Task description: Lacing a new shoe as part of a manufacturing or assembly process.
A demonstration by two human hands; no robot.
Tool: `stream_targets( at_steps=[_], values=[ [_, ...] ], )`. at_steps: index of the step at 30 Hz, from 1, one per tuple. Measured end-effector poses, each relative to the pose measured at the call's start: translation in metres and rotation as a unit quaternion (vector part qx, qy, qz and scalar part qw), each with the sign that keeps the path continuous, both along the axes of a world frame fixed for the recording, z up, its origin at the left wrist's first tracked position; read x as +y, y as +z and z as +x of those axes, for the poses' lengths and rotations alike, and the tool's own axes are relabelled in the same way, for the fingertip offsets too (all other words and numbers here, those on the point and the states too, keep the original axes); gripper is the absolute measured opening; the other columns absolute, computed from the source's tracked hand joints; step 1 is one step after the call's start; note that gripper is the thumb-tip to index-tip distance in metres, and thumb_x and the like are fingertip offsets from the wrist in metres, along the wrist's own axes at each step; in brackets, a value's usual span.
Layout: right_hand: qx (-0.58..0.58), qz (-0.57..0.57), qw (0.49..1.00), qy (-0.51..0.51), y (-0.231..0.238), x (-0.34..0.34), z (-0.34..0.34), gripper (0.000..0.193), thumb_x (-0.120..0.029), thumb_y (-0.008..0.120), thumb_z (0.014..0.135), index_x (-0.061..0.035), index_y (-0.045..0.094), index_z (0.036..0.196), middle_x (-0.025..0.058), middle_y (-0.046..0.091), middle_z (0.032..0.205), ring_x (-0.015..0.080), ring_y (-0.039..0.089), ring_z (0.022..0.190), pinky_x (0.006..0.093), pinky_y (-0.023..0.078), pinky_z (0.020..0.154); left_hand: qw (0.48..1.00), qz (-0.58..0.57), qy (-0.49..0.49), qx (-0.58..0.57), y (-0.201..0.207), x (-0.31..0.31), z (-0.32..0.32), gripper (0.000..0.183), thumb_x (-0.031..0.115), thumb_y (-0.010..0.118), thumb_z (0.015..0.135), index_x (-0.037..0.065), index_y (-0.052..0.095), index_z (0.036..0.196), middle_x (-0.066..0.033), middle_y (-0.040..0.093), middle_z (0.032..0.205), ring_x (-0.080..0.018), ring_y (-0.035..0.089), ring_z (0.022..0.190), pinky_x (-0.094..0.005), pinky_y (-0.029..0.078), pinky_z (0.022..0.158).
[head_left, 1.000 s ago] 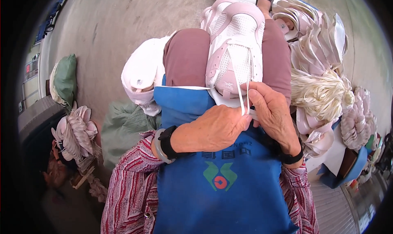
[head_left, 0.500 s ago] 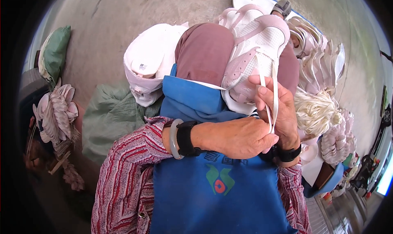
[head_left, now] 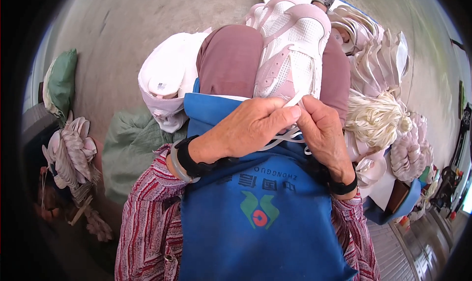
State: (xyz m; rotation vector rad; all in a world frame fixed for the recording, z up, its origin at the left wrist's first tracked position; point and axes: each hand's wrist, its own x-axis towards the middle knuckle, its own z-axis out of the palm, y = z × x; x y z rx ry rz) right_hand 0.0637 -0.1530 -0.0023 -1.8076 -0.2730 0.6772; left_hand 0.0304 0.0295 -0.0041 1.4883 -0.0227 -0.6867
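Floor (head_left: pixel 147 15) spreads beyond apron hem (head_left: pixel 216 96); left hand (head_left: pixel 248 129) and right hand (head_left: pixel 325 132) pinch lace (head_left: pixel 294 100).

The left hand (head_left: pixel 255 127) and right hand (head_left: pixel 325 129) pinch a flat white lace (head_left: pixel 294 99); just beyond them lies a pink-and-white mesh shoe upper (head_left: pixel 297 40), and right of the right hand, a cream lace bundle (head_left: pixel 376 124).
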Motion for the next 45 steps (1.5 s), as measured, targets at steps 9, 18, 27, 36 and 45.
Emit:
stream_targets(
  at_steps=[9,18,27,36,45],
  values=[
    [-0.115,-0.057,0.991,-0.028,0.0,-0.014,-0.001,0.016,-0.014,0.053,0.093,0.0003,0.057,0.09,0.0187,0.056,0.069,0.0353,0.056,0.061,0.0374,0.044,0.056,0.983,-0.14,0.079,0.093,0.001,-0.004,0.008,0.029,0.025,0.043,0.1,0.0,0.055,0.09,-0.0066,0.058,0.078,-0.0156,0.06,0.083,-0.0299,0.047,0.084],
    [-0.234,-0.124,0.962,-0.067,-0.016,-0.069,0.02,0.022,-0.019,0.054,0.093,-0.0005,0.065,0.092,0.003,0.055,0.061,0.0097,0.051,0.058,0.0254,0.042,0.058,0.824,-0.428,0.37,-0.025,0.033,0.115,-0.004,0.024,0.015,0.037,0.1,-0.001,0.055,0.096,0.0027,0.034,0.053,-0.0087,0.034,0.046,-0.0257,0.037,0.06],
    [0.11,0.132,0.952,-0.255,-0.05,-0.115,0.026,0.024,-0.024,0.06,0.092,-0.0009,0.065,0.089,-0.0033,0.054,0.061,0.0034,0.047,0.056,0.0204,0.041,0.058,0.762,-0.284,0.552,-0.182,0.051,0.276,-0.086,0.021,0.014,0.047,0.096,0.001,0.06,0.105,-0.0078,0.053,0.078,-0.019,0.054,0.077,-0.0381,0.043,0.082],
    [-0.226,-0.325,0.881,-0.259,-0.067,-0.137,0.041,0.03,-0.028,0.052,0.09,-0.0018,0.066,0.094,0.0209,0.064,0.08,0.037,0.061,0.075,0.0403,0.047,0.071,0.654,-0.279,0.664,-0.23,0.042,0.323,-0.103,0.033,0.023,0.045,0.097,-0.002,0.052,0.117,-0.014,0.052,0.114,-0.028,0.052,0.102,-0.0491,0.038,0.097],
    [0.065,0.178,0.768,-0.612,-0.078,-0.217,0.077,0.014,-0.013,0.06,0.089,0.0002,0.06,0.085,-0.0068,0.024,0.055,0.0072,0.025,0.043,0.0257,0.029,0.045,0.942,0.03,0.31,-0.121,0.02,0.096,0.009,0.034,0.014,0.05,0.097,-0.003,0.047,0.125,-0.0081,0.062,0.099,-0.0028,0.041,0.052,-0.0177,0.036,0.048]
  ],
)
